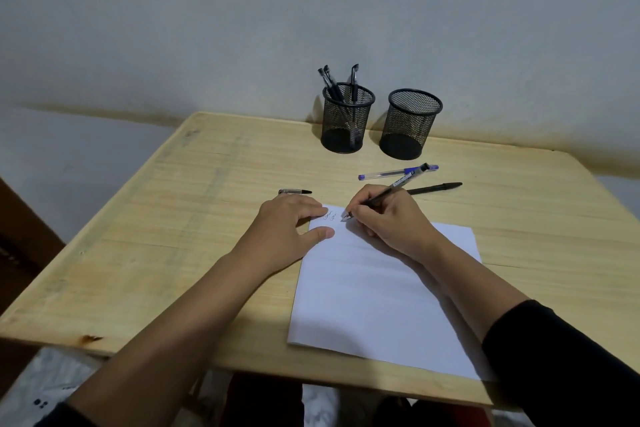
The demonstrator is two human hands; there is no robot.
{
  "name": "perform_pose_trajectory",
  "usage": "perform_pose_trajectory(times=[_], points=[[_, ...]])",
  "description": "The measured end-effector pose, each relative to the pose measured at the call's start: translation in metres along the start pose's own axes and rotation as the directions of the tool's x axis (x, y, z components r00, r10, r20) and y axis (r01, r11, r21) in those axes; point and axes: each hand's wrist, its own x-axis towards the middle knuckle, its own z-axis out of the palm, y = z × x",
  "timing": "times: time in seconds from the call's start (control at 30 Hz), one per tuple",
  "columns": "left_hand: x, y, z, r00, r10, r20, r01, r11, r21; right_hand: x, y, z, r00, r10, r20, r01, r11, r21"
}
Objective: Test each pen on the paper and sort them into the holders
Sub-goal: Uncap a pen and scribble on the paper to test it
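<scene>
A wooden table (173,218) holds a white sheet of paper (374,295) that reaches down to the near edge. The right hand (388,222) is closed around a pen (384,193). The pen tip touches the paper at its far left corner, right beside a few small scribbles (329,216). The left hand (291,225) lies flat and open. Its fingers press down on the far left corner of the paper and it holds nothing.

Just past the hands, three more things lie on the table. A blue pen (388,173) and a black pen (434,188) lie near the right hand, toward the far edge. A pen cap (295,191) lies just beyond the left hand.

Two black mesh cups stand side by side at the far edge, by the wall. The left cup (346,121) has a few black pens (334,83) standing in it. I cannot see any pens in the right cup (410,125).
</scene>
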Motion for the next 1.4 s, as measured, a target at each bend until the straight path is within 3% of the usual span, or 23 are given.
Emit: perform_pose_trajectory(times=[0.73,0.9,0.97,1.03,1.1,1.2,1.3,1.4], points=[[0.001,0.0,0.0,1.0,0.002,0.001,-0.002,1.0,0.019,0.002,-0.001,0.003,0.997,0.01,-0.079,-0.014,0.998,-0.053],[0.001,0.002,-0.002,0.999,-0.025,-0.046,0.023,0.998,-0.054,0.002,-0.002,0.003,0.994,0.025,-0.107,-0.031,0.998,-0.056],[0.003,0.002,-0.008,0.98,-0.091,-0.176,0.064,0.987,-0.15,0.003,-0.003,0.001,0.992,0.055,-0.113,-0.056,0.998,-0.006],[0.008,-0.002,-0.015,0.952,-0.129,-0.279,0.102,0.989,-0.11,0.002,-0.005,-0.001,0.988,0.095,-0.12,-0.084,0.992,0.091],[0.017,-0.011,-0.018,0.961,-0.166,-0.22,0.171,0.985,0.003,0.002,-0.009,-0.002,0.98,0.148,-0.134,-0.106,0.954,0.28],[0.026,-0.015,-0.019,0.968,-0.221,-0.122,0.232,0.97,0.079,0.002,-0.023,-0.007,0.968,0.223,-0.118,-0.116,0.808,0.577],[0.032,-0.005,-0.026,0.948,-0.262,-0.179,0.24,0.961,-0.138,0.004,-0.035,-0.014,0.979,0.136,-0.154,-0.039,0.859,0.51],[0.034,0.016,-0.03,0.915,-0.33,-0.233,0.209,0.881,-0.425,0.004,-0.045,-0.02,0.975,0.06,-0.216,0.051,0.878,0.476]])
